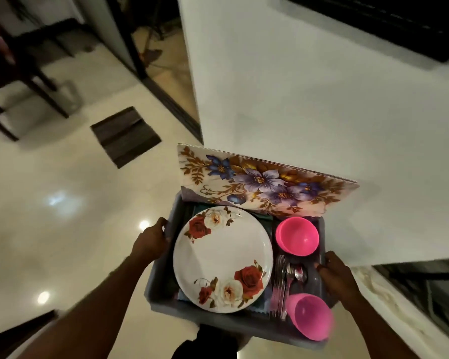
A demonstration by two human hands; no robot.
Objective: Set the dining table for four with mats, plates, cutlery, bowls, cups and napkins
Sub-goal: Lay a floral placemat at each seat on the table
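Note:
I carry a grey tray [159, 288] in front of me, above the floor. My left hand [151, 239] grips its left rim and my right hand [335, 275] grips its right rim. In the tray lies a white plate with red and white roses [222, 257]. Floral mats [259, 185] stand on edge against the tray's far side. A pink bowl [297, 235] sits at the right, and another pink bowl [310, 316] lies tilted at the near right corner. Steel cutlery [287, 281] lies between the two bowls. Something teal shows under the plate.
A white wall corner [270, 86] rises straight ahead and to the right. Glossy tiled floor [62, 203] spreads to the left, with a dark doormat [126, 136] on it. Dark wooden chair legs [24, 81] stand at the far left. A dark doorway opens beyond the mat.

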